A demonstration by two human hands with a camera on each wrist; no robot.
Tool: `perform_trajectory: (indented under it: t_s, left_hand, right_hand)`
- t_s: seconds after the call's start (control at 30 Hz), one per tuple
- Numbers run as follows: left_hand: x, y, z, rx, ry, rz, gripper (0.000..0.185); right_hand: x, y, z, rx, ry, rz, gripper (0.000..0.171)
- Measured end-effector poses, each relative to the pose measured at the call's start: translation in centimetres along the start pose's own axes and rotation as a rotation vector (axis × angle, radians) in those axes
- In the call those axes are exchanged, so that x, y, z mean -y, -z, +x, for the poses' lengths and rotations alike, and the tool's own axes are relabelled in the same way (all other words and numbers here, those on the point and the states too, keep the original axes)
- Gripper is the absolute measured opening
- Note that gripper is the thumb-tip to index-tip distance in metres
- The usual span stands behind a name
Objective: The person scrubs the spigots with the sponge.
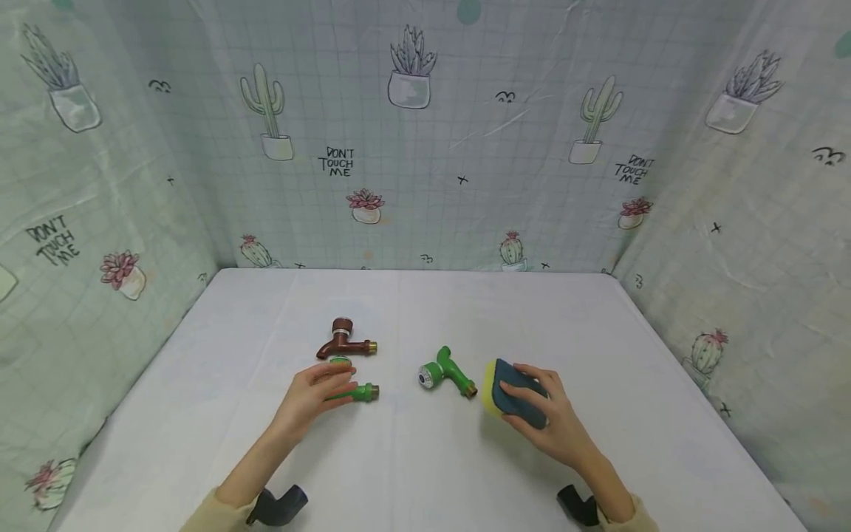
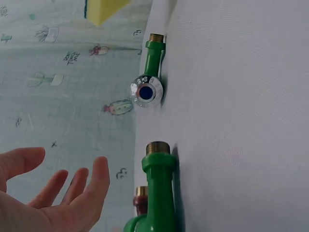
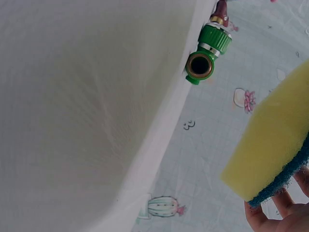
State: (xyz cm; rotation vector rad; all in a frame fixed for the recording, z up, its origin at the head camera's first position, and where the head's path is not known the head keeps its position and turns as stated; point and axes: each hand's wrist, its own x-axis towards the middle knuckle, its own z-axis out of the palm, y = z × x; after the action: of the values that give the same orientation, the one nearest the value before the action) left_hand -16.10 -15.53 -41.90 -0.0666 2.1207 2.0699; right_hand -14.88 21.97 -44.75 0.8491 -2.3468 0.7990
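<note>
A green tap (image 1: pixel 360 392) lies on the white table (image 1: pixel 412 473), and my left hand (image 1: pixel 337 378) hovers over its handle end with straight, spread fingers. In the left wrist view that hand (image 2: pixel 72 180) is off the green tap (image 2: pixel 157 193) and holds nothing. My right hand (image 1: pixel 527 400) grips a yellow sponge (image 1: pixel 509 387) with a dark blue scouring face, tilted up on the table. From the right wrist, the sponge (image 3: pixel 270 150) is lifted, with fingertips (image 3: pixel 273 212) under it. A second green tap (image 1: pixel 447 372) lies between the hands.
A brown tap (image 1: pixel 346 341) lies just behind the left hand. Cactus-print cloth walls (image 1: pixel 425 148) close off the table at the back and both sides. The second green tap (image 2: pixel 149 72) (image 3: pixel 207 50) shows in both wrist views.
</note>
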Motion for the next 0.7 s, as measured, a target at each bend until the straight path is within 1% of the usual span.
perform_trajectory:
  t_s: [0.07,0.13,0.23,0.3,0.43,0.5,0.57,0.63,0.7]
  left_hand:
    - [-0.1,-1.5,0.4,0.017,-0.059,0.089,0.040]
    - [-0.2,-2.9,0.8,0.024,-0.125,0.204,0.036]
    - [-0.2,-5.0,1.6,0.046,-0.250,0.400,0.033]
    - [-0.2,-6.3,2.2,0.058,-0.343,0.512,0.034]
    - [-0.2,-8.6,3.5,0.106,-0.511,0.708,0.041]
    - [-0.2,-9.5,4.2,0.120,-0.605,0.831,0.045]
    - [0.0,-10.5,5.0,0.118,-0.692,0.973,0.050]
    - [0.2,-11.3,5.7,0.112,-0.754,1.104,0.054]
    - [0.5,-12.0,6.4,0.118,-0.794,1.228,0.060]
  right_hand:
    - [-0.1,0.2,-0.1,0.005,-0.010,-0.007,0.051]
    - [-0.2,0.4,-0.1,0.015,-0.022,-0.015,0.051]
    - [-0.4,0.8,-0.2,0.029,-0.035,-0.027,0.052]
    - [-0.5,1.1,-0.3,0.034,-0.039,-0.029,0.052]
    - [-0.6,1.6,-0.4,0.029,-0.037,-0.026,0.053]
    - [-0.6,1.7,-0.6,0.028,-0.037,-0.026,0.053]
    - [-0.7,1.8,-0.7,0.030,-0.040,-0.023,0.053]
    - [-0.7,1.9,-0.9,0.031,-0.044,-0.024,0.053]
    - [-0.8,2.1,-1.0,0.031,-0.044,-0.029,0.053]
